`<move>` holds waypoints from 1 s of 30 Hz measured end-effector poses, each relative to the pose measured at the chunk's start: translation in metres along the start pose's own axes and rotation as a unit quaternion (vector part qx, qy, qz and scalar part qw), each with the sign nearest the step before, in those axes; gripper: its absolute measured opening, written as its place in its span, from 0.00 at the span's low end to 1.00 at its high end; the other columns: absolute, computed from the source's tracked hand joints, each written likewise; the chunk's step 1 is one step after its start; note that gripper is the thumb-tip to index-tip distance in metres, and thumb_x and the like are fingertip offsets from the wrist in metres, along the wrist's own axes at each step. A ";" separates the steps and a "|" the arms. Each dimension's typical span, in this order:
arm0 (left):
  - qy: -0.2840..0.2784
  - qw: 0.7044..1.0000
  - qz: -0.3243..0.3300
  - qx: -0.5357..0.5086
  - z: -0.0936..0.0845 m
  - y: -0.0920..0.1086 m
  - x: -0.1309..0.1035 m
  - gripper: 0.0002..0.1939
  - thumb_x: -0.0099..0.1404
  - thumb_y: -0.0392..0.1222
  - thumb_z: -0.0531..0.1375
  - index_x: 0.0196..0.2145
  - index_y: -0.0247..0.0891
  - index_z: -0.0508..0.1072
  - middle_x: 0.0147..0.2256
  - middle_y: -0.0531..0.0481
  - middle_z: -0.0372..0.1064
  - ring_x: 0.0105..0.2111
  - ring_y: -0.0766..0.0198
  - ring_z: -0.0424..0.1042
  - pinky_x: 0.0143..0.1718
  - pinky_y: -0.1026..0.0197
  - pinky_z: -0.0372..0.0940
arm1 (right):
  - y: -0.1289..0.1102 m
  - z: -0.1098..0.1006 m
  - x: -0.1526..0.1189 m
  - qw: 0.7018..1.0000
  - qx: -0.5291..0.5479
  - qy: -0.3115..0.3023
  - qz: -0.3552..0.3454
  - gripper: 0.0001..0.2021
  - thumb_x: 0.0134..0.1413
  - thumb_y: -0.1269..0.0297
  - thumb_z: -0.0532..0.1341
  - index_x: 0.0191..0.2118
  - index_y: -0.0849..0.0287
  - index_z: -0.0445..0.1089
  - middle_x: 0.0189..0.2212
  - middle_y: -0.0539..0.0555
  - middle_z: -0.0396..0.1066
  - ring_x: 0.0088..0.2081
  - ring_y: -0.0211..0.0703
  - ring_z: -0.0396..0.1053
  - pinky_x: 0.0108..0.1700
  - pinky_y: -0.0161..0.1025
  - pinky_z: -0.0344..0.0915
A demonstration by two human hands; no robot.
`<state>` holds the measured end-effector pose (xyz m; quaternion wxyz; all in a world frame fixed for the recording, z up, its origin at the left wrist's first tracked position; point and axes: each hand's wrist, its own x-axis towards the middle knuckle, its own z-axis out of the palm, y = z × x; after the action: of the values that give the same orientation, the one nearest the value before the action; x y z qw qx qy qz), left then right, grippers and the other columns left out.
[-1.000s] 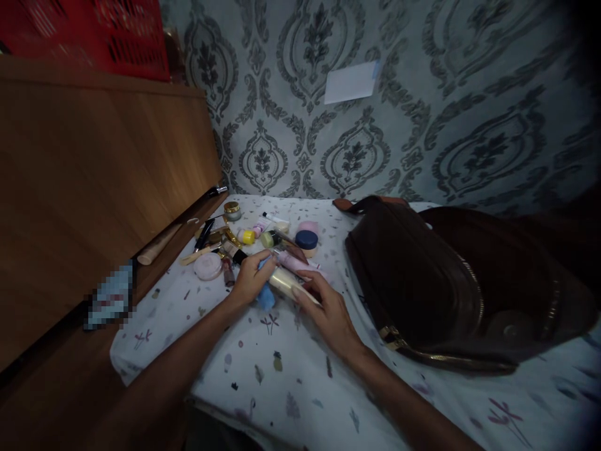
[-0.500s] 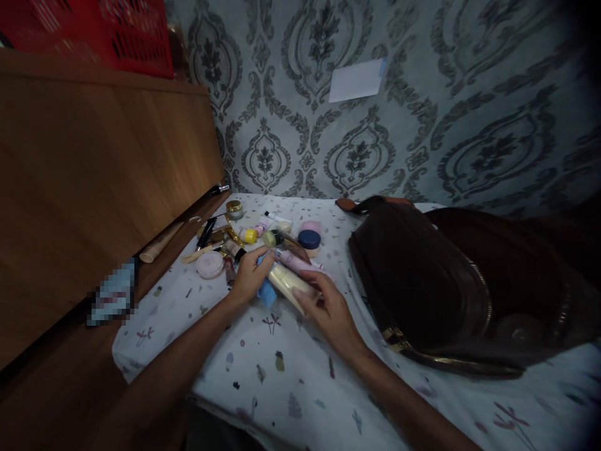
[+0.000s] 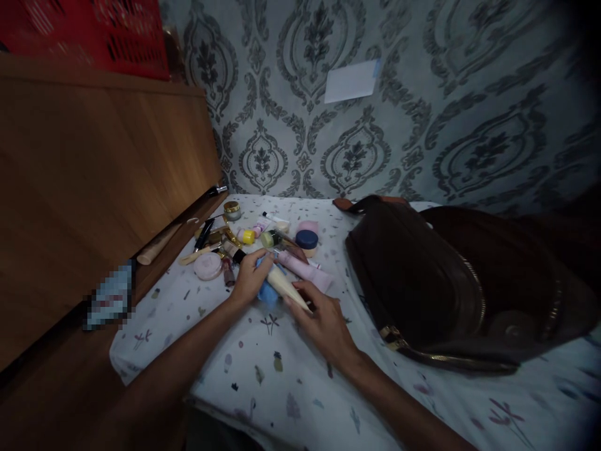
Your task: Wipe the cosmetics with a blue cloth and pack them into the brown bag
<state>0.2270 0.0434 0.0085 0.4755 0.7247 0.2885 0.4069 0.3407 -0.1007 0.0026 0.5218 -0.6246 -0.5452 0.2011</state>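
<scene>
A cream-coloured squeeze tube [image 3: 284, 285] is held slantwise between my two hands above the bed-like patterned sheet. My left hand [image 3: 248, 280] is closed round its upper end, with a crumpled blue cloth or wipe [image 3: 267, 293] pressed against it. Fingers of my right hand [image 3: 327, 322] pinch the lower, flat end of the tube. Just behind lies a pink tube [image 3: 304, 268]. A round pale compact [image 3: 208, 266] and a small dark tube [image 3: 228, 274] are left of my left hand. Further back are a jar with a dark blue lid [image 3: 307, 238] and a yellow-capped item [image 3: 246, 237].
A large dark brown bag [image 3: 404, 282] lies open on the right. Several more cosmetics, including a gold-lidded jar [image 3: 231, 210], are heaped at the back left. A wooden cabinet [image 3: 103, 163] bounds the left side, with a red basket [image 3: 126, 44] on top; a patterned wall [image 3: 300, 134] stands behind.
The cream tube has turned so that its narrow side now faces me. My right hand has shifted slightly down and left with it, and more of the pink tube shows.
</scene>
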 end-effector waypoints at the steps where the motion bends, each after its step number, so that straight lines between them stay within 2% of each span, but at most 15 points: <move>1: 0.005 1.000 -0.004 -0.015 0.001 0.000 -0.001 0.17 0.63 0.53 0.57 0.26 0.37 0.69 0.23 0.55 0.62 0.25 0.67 0.60 0.27 0.65 0.56 | -0.002 0.002 0.000 0.998 0.054 -0.011 0.031 0.15 0.57 0.50 0.62 0.39 0.57 0.72 0.31 0.53 0.74 0.30 0.45 0.70 0.33 0.40 0.68; 3: 0.021 0.998 -0.019 -0.064 0.004 0.000 -0.003 0.17 0.60 0.55 0.59 0.28 0.37 0.70 0.24 0.56 0.61 0.25 0.67 0.60 0.27 0.66 0.56 | -0.004 0.006 0.000 0.977 0.185 -0.033 0.098 0.18 0.53 0.46 0.64 0.36 0.58 0.72 0.27 0.51 0.72 0.28 0.44 0.70 0.30 0.39 0.68; 4: 0.029 0.995 -0.031 -0.095 0.006 0.000 -0.004 0.16 0.59 0.55 0.61 0.29 0.37 0.71 0.24 0.56 0.62 0.25 0.67 0.60 0.27 0.66 0.57 | -0.004 0.007 0.000 0.956 0.256 -0.041 0.135 0.19 0.51 0.45 0.65 0.35 0.58 0.71 0.26 0.51 0.72 0.27 0.44 0.70 0.29 0.39 0.68; 7: 0.048 0.979 -0.072 -0.183 0.010 0.003 -0.006 0.17 0.55 0.53 0.65 0.34 0.38 0.71 0.26 0.56 0.65 0.25 0.68 0.62 0.26 0.67 0.59 | -0.004 0.010 0.003 0.869 0.428 -0.063 0.238 0.20 0.48 0.47 0.68 0.38 0.59 0.71 0.26 0.52 0.74 0.26 0.44 0.73 0.30 0.40 0.71; 9: 0.047 0.966 -0.094 -0.236 0.012 0.006 -0.007 0.18 0.52 0.52 0.67 0.36 0.39 0.71 0.29 0.55 0.68 0.26 0.68 0.64 0.28 0.67 0.61 | -0.004 0.010 0.005 0.823 0.492 -0.082 0.274 0.20 0.49 0.50 0.69 0.41 0.61 0.72 0.27 0.54 0.75 0.28 0.43 0.74 0.33 0.39 0.72; 11: 0.042 0.955 -0.109 -0.273 0.013 0.010 -0.006 0.20 0.50 0.50 0.68 0.37 0.39 0.71 0.30 0.55 0.69 0.26 0.69 0.65 0.28 0.67 0.62 | -0.003 0.009 0.006 0.807 0.508 -0.099 0.286 0.21 0.50 0.51 0.69 0.42 0.63 0.73 0.29 0.56 0.76 0.31 0.42 0.75 0.36 0.37 0.72; 13: 0.044 0.951 -0.118 -0.282 0.013 0.011 -0.005 0.21 0.49 0.50 0.69 0.37 0.39 0.70 0.29 0.55 0.68 0.25 0.69 0.65 0.28 0.67 0.62 | -0.001 0.010 0.007 0.828 0.477 -0.086 0.283 0.23 0.49 0.49 0.68 0.43 0.63 0.72 0.33 0.57 0.76 0.32 0.43 0.75 0.36 0.38 0.73; 15: 0.062 0.955 -0.118 -0.265 0.012 0.011 -0.004 0.21 0.48 0.50 0.69 0.37 0.40 0.69 0.28 0.56 0.67 0.25 0.69 0.65 0.27 0.67 0.62 | 0.004 0.012 0.006 0.887 0.386 -0.038 0.248 0.25 0.48 0.48 0.68 0.46 0.60 0.69 0.38 0.57 0.75 0.35 0.46 0.74 0.34 0.41 0.73; 17: 0.086 0.963 -0.106 -0.231 0.011 0.009 -0.003 0.21 0.49 0.50 0.69 0.38 0.40 0.69 0.28 0.56 0.66 0.25 0.68 0.65 0.27 0.66 0.63 | 0.009 0.014 0.003 0.958 0.236 0.025 0.162 0.28 0.44 0.51 0.70 0.50 0.57 0.66 0.44 0.57 0.72 0.41 0.51 0.73 0.38 0.46 0.73; 19: 0.099 0.970 -0.090 -0.203 0.010 0.007 -0.003 0.21 0.50 0.51 0.68 0.39 0.40 0.68 0.28 0.56 0.66 0.27 0.68 0.67 0.28 0.66 0.63 | 0.013 0.015 -0.001 0.994 0.072 0.062 0.061 0.29 0.43 0.57 0.70 0.52 0.55 0.66 0.48 0.58 0.69 0.49 0.55 0.70 0.47 0.51 0.71; 22: 0.091 0.972 -0.084 -0.198 0.011 0.005 -0.005 0.21 0.52 0.51 0.68 0.39 0.40 0.69 0.31 0.55 0.69 0.29 0.67 0.68 0.30 0.66 0.65 | 0.015 0.012 -0.004 0.995 -0.066 0.070 -0.029 0.22 0.51 0.62 0.64 0.53 0.54 0.66 0.48 0.58 0.69 0.50 0.55 0.68 0.50 0.52 0.68; 25: 0.083 0.964 -0.098 -0.235 0.012 0.004 -0.005 0.21 0.51 0.50 0.69 0.39 0.40 0.70 0.31 0.54 0.70 0.28 0.67 0.69 0.30 0.65 0.66 | 0.014 0.006 -0.003 0.992 -0.070 0.063 -0.081 0.16 0.58 0.59 0.61 0.51 0.54 0.68 0.44 0.58 0.72 0.46 0.52 0.71 0.49 0.49 0.69; 27: 0.080 0.955 -0.110 -0.265 0.012 0.005 -0.005 0.22 0.50 0.50 0.70 0.39 0.40 0.70 0.29 0.54 0.70 0.27 0.67 0.68 0.29 0.65 0.65 | 0.011 0.002 -0.001 0.993 -0.048 0.057 -0.091 0.16 0.58 0.56 0.61 0.49 0.54 0.70 0.43 0.58 0.73 0.45 0.52 0.71 0.48 0.48 0.69; 30: 0.072 0.946 -0.111 -0.295 0.011 0.006 -0.003 0.24 0.48 0.49 0.71 0.39 0.40 0.70 0.28 0.55 0.69 0.26 0.68 0.67 0.28 0.67 0.64 | 0.008 0.000 0.000 0.997 -0.006 0.053 -0.054 0.17 0.55 0.54 0.64 0.47 0.56 0.73 0.42 0.58 0.75 0.42 0.52 0.72 0.46 0.47 0.69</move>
<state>0.2353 0.0333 0.0108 0.6882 0.4841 0.2679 0.4693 0.3440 -0.0997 -0.0044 0.5564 -0.6069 -0.5510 0.1359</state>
